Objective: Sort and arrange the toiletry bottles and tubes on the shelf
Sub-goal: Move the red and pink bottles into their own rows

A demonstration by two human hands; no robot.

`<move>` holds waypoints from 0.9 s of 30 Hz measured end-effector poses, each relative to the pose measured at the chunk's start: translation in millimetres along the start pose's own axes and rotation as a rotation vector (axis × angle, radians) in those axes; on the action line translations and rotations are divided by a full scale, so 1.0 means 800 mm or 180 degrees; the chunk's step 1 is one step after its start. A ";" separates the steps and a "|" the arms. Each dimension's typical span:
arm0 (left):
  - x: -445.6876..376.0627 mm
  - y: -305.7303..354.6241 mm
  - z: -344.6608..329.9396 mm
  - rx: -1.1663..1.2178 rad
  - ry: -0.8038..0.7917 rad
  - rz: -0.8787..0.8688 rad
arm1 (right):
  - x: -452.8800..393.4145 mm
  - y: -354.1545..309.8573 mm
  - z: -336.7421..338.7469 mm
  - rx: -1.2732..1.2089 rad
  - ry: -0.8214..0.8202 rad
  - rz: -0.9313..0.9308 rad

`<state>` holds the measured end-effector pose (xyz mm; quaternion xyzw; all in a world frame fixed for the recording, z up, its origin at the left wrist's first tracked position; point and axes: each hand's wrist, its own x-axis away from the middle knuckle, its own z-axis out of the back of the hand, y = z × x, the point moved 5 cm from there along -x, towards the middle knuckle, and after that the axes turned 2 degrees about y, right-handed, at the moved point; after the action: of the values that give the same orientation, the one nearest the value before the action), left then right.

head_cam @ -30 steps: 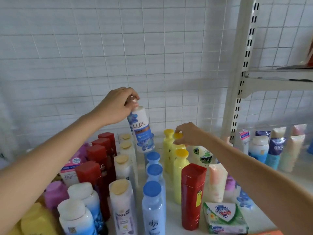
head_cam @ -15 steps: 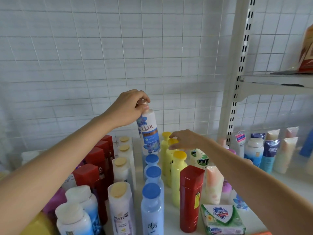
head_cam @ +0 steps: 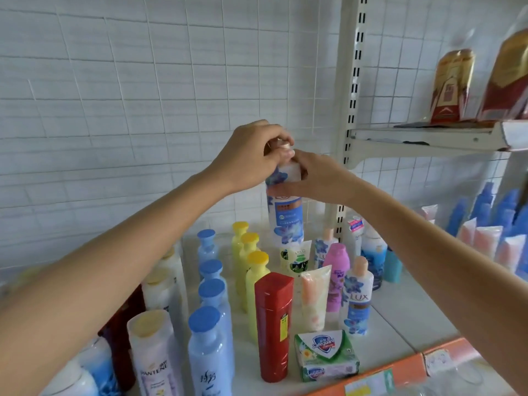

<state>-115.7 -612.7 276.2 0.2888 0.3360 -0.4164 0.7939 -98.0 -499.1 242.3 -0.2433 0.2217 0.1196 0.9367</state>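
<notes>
Above the shelf (head_cam: pixel 400 318) | left hand (head_cam: pixel 251 155) pinches Lux bottle (head_cam: pixel 285 215) cap, right hand (head_cam: pixel 320 178) wraps its shoulder | rigid, slick plastic, likely heavy; body grip safest.

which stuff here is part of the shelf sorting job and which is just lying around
Part of the job:
- Lux bottle, held up by left hand and right hand
- yellow bottles
- blue-capped bottles
- red bottle
- pink bottle
- peach tube

Just lying about:
- Safeguard soap pack
- red-and-gold packets on the upper shelf
</notes>
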 end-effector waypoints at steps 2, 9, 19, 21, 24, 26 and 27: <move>-0.008 0.025 -0.019 0.0154 0.0084 -0.0179 | 0.014 0.013 0.015 0.0267 0.0145 -0.0086; -0.021 0.072 -0.084 0.0553 -0.0261 -0.0346 | 0.070 0.098 0.064 0.0184 0.0365 -0.0590; 0.024 0.043 -0.226 0.0037 -0.1940 0.0091 | 0.127 0.192 0.080 0.0041 0.0294 -0.1157; 0.032 0.030 -0.260 -0.0219 -0.2375 0.0187 | 0.130 0.205 0.077 0.0030 0.0319 -0.1187; 0.043 0.013 -0.303 -0.0541 -0.2862 0.0202 | 0.130 0.224 0.074 -0.0127 0.0375 -0.1238; 0.043 0.006 -0.317 -0.0579 -0.2917 0.0270 | 0.128 0.235 0.070 -0.0279 0.0412 -0.1260; 0.043 0.005 -0.321 -0.0546 -0.2970 0.0359 | 0.127 0.240 0.068 -0.0312 0.0455 -0.1276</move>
<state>-173.1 -437.3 94.1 0.0222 -0.0393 -0.4287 0.9023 -53.8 -295.6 159.6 -0.3357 0.2286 -0.0760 0.9107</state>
